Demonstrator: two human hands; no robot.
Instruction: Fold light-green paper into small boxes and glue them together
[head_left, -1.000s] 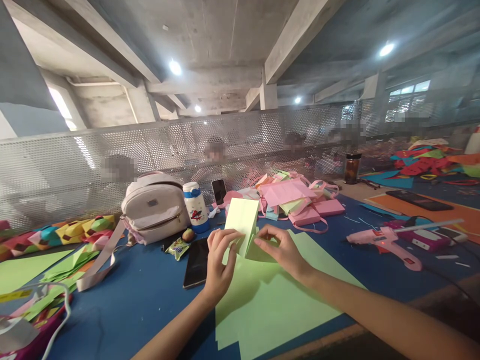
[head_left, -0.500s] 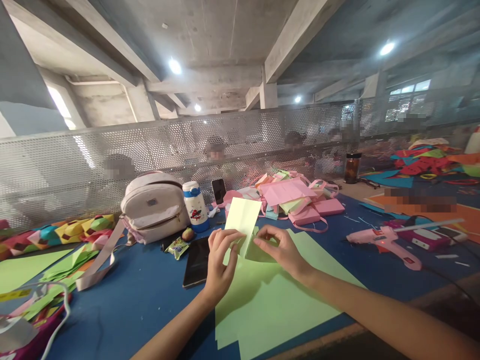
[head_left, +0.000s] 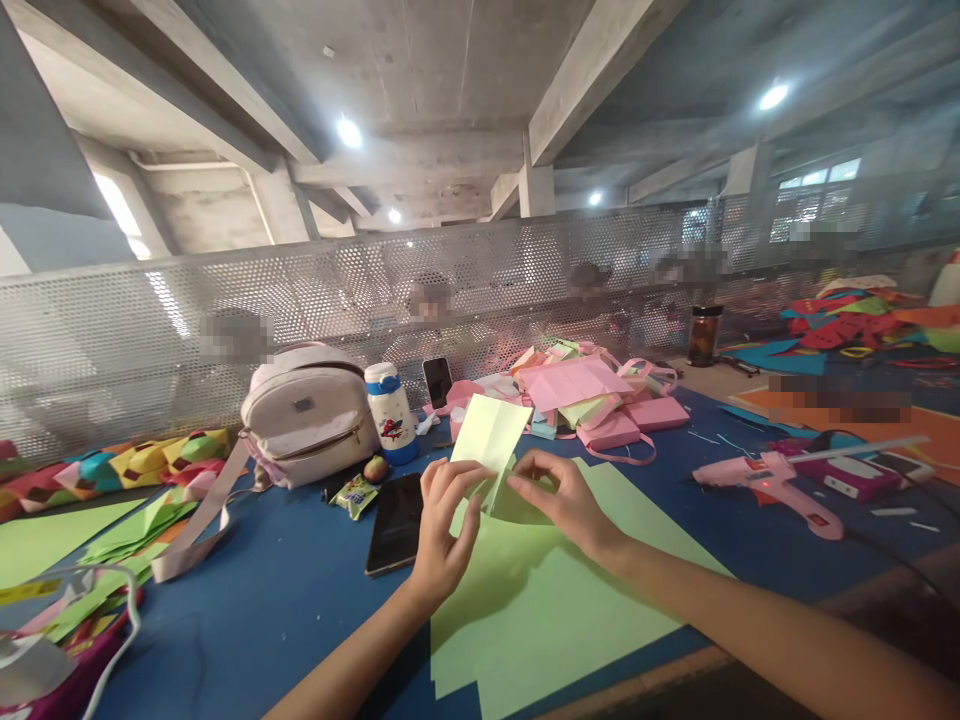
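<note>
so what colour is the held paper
The held paper is pale yellow-green, seen in the head view.

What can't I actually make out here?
All in the head view:
Folded paper, lower left: partly behind the left hand.
Black device, right edge: same hand covers it.
Whether the right hand pinches the paper: the hand itself blocks that.
White object, far right: cut off by the picture's edge.
</note>
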